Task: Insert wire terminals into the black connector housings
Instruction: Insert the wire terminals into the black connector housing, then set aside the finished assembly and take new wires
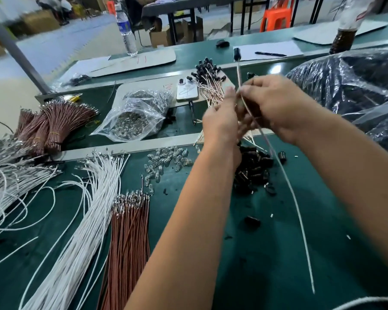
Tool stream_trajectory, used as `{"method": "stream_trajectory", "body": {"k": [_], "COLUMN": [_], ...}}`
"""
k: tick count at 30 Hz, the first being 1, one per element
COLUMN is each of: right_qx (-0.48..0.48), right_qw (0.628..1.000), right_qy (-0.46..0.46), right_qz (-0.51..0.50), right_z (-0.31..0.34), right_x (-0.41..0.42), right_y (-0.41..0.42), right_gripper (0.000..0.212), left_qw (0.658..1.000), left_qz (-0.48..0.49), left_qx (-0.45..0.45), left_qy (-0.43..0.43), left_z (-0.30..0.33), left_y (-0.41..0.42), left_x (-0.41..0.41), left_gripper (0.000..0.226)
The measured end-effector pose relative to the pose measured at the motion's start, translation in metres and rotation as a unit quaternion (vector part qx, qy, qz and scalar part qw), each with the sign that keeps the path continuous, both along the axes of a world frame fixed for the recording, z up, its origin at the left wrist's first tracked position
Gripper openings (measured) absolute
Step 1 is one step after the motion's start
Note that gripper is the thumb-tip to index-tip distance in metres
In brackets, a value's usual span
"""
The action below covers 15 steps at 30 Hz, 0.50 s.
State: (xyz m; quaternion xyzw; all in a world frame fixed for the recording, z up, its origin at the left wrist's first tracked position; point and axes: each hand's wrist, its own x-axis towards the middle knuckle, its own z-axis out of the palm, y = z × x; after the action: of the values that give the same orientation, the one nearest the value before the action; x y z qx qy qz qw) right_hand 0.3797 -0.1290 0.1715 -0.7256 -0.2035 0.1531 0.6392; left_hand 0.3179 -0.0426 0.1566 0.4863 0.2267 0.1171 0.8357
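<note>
**Green workshop surface, both hands raised on one wire**

Green-covered surface (pixel 278 253) in a workshop, cardboard boxes and an orange stool far behind. Raised above the middle of it, both hands close together, blurred. Right hand (pixel 276 108) curled, fingertips pinching a long white wire (pixel 287 186) near its upper part; wire running up past the fingers to a black connector housing (pixel 236 51) at its top end, and trailing down to the right across the surface. Left hand (pixel 221 121) curled beside the right, fingers touching the same wire; exact grip not readable through the blur, nor whether anything else sits in the palm.

Directly below the hands, a loose heap of black connector housings (pixel 253 168), a few strays lying apart nearer the body. Just left of that heap, a scatter of small clear bulbs (pixel 166 164). Behind the hands, a pile of finished wires with black housings fitted (pixel 208 79), next to a phone (pixel 187 90) lying flat on a grey board.

Farther left: a clear plastic bag (pixel 132 117) of clear parts, a bundle of brown wires (pixel 130 238) with metal terminals uppermost, a long sheaf of white wires (pixel 92 220) beside it, tied brown bundles (pixel 52 124) at the back left. At the right edge, large dark bags under clear plastic (pixel 349 79). Water bottle (pixel 126 30) standing upright at the far side.
</note>
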Motion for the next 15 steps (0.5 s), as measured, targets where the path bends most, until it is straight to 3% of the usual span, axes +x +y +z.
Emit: {"method": "stream_trajectory", "body": {"k": [5,8,11,13,15], "right_qx": [-0.028,-0.127,-0.187,-0.205,-0.206], "right_qw": [0.998,0.989,0.977,0.972,0.971], "right_qy": [0.032,-0.018,-0.049,-0.050,-0.059], "right_qz": [-0.051,-0.076,-0.093,-0.101,-0.105], "right_z": [0.023,0.018,0.002,-0.010,-0.019], "right_x": [0.085,0.129,0.166,0.185,0.203], "right_y": [0.041,0.066,0.088,0.101,0.111], "right_gripper": [0.022,0.019,0.017,0.018,0.019], "left_qw": [0.995,0.996,0.995,0.986,0.928], "left_qz": [-0.103,-0.091,-0.075,-0.067,-0.047], "left_qx": [-0.012,0.011,0.064,0.151,0.362], "left_qy": [0.014,0.002,0.021,0.034,0.078], "left_z": [-0.012,-0.014,-0.016,-0.020,-0.027], "left_y": [-0.011,-0.016,-0.012,-0.005,0.005], "left_x": [0.021,0.039,0.058,0.071,0.084], "left_gripper": [0.043,0.021,0.023,0.022,0.024]}}
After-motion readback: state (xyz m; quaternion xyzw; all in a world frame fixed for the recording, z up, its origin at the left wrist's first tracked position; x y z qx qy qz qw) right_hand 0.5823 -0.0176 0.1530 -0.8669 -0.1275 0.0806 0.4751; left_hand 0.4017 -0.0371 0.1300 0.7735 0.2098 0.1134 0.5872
